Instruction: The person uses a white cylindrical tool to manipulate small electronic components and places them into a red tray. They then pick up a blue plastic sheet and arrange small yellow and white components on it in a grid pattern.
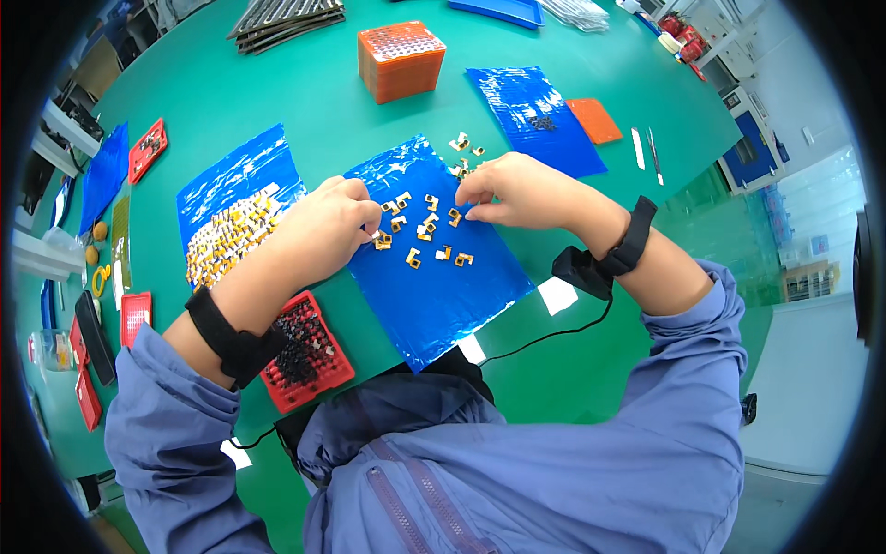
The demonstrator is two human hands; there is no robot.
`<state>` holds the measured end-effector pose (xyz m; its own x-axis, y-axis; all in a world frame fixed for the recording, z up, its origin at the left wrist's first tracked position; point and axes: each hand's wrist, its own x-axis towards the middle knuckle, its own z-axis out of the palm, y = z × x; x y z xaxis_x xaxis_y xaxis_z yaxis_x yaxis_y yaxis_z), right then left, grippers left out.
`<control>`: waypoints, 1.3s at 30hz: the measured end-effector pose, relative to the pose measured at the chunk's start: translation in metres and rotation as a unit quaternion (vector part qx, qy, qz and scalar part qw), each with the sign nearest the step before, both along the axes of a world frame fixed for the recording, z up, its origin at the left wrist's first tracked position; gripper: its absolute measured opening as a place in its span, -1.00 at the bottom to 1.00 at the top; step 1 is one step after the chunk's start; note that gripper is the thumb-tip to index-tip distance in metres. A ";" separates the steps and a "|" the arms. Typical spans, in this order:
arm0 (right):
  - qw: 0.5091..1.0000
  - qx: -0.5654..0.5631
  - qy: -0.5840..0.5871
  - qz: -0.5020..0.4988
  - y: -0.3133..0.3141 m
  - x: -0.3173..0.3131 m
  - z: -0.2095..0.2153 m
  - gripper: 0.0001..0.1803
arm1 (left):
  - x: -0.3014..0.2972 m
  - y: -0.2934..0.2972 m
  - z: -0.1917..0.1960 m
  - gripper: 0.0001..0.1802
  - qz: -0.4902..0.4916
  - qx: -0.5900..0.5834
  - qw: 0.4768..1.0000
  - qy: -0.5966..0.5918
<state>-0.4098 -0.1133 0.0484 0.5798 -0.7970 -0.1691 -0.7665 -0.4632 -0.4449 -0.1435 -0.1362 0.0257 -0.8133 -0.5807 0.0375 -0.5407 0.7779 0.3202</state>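
Observation:
A blue plastic sheet [406, 309] lies in front of me with several small gold-coloured bracket-shaped parts [430, 223] scattered over it. At the sheet's left edge, my left hand [328, 226] is closed, thumb and finger pressed together beside one part; what is between the fingertips is too small to make out. Over the sheet's right side hovers my right hand [521, 192], its thumb and forefinger curved and slightly apart, tips close to a single gold part [454, 217]. No held piece shows in it. More loose parts [460, 143] lie just beyond that hand.
To the left, a second blue sheet [263, 152] bears a dense pile of gold-and-white parts [231, 235]. A red tray [328, 374] of black pieces sits below my left wrist. Farther off are an orange tray stack [401, 78], another blue sheet [572, 152] and tweezers [654, 157].

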 end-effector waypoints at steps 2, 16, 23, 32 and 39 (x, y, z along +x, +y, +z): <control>1.000 -0.018 0.001 0.009 0.002 0.001 0.000 -0.79 | -0.002 0.001 0.001 -0.86 0.005 0.000 1.000 0.003; 0.973 -0.142 0.060 0.174 0.004 0.039 -0.012 -0.64 | -0.006 0.000 0.006 -0.91 0.002 0.023 1.000 0.020; 0.976 -0.126 0.036 0.176 0.006 0.043 -0.013 -0.65 | 0.001 0.008 0.015 -0.92 0.004 -0.021 0.999 0.025; 0.977 -0.119 0.047 0.172 0.008 0.048 -0.014 -0.66 | 0.002 0.041 0.029 -0.86 -0.144 -0.128 0.980 -0.044; 0.988 -0.124 -0.005 0.087 0.003 0.030 0.006 -0.69 | -0.002 0.058 0.021 -0.87 -0.191 -0.167 0.952 -0.173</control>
<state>-0.3795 -0.1101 0.0544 0.7131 -0.7007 0.0251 -0.6609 -0.6837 -0.3094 -0.1450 -0.0780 0.0472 -0.9601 -0.2421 -0.1400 -0.2254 0.9662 -0.1248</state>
